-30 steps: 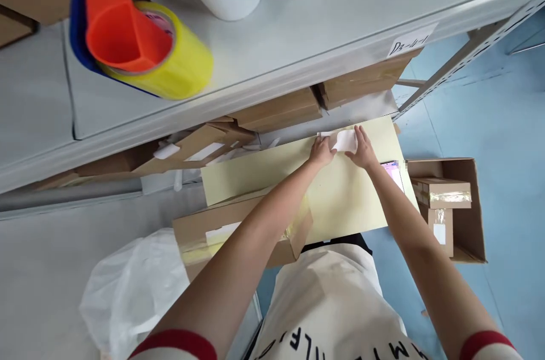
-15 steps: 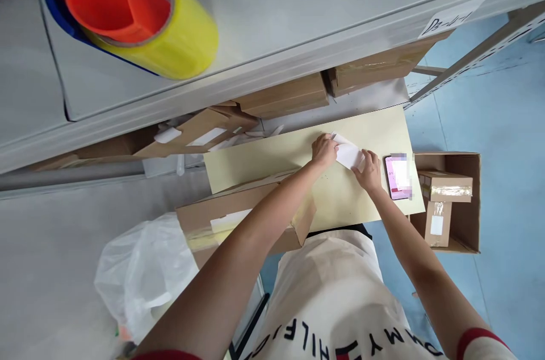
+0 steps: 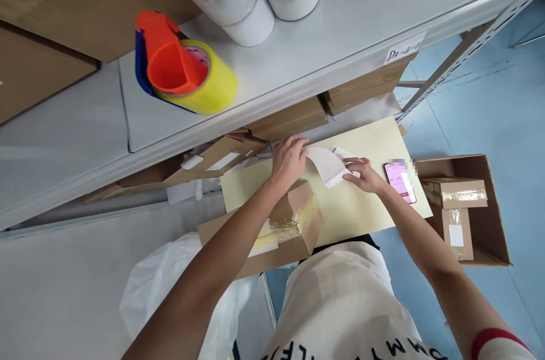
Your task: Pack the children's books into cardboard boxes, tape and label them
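Observation:
A curved white paper label (image 3: 326, 162) stretches between my two hands above a pale yellow board. My left hand (image 3: 289, 162) pinches the label's left end between thumb and fingers. At the other end, my right hand (image 3: 363, 175) grips its lower right part, where a folded white strip (image 3: 340, 152) shows behind. Just below my left forearm lies a taped cardboard box (image 3: 304, 215), partly resting on the yellow board (image 3: 361, 201). A phone with a pink screen (image 3: 398, 180) lies to the right of my right hand.
A grey shelf (image 3: 340, 36) spans above, holding a yellow tape roll (image 3: 219, 84) in a red and blue dispenser (image 3: 172, 65) and white rolls (image 3: 251, 25). An open carton (image 3: 494, 218) with small boxes stands at right. A white plastic bag (image 3: 157, 280) lies lower left.
My left hand has moved left and away from my right, drawing out the paper label into a curve. The view has shifted, showing more of the shelf.

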`<action>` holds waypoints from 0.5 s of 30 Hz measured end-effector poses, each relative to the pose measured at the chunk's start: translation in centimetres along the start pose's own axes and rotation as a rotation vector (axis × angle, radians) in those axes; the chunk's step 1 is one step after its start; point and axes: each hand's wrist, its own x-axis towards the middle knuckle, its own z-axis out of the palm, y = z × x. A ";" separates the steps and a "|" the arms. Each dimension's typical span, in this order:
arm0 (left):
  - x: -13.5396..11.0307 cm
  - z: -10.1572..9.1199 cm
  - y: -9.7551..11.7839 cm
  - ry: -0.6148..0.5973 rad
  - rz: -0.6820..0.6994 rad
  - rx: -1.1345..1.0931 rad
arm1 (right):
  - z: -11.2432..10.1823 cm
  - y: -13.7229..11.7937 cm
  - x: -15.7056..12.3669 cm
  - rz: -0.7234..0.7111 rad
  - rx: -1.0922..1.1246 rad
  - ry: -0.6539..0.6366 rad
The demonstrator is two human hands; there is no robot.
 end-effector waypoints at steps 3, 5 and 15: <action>-1.0 0.0 1.3 -0.037 0.278 0.019 | -0.6 -1.3 0.6 -0.058 -0.047 -0.062; -1.2 0.6 2.4 -0.219 0.513 -0.047 | -1.1 -1.9 0.9 -0.095 -0.085 -0.110; 0.4 2.6 3.0 -0.386 0.459 -0.171 | -1.8 -1.7 1.0 -0.090 -0.098 -0.156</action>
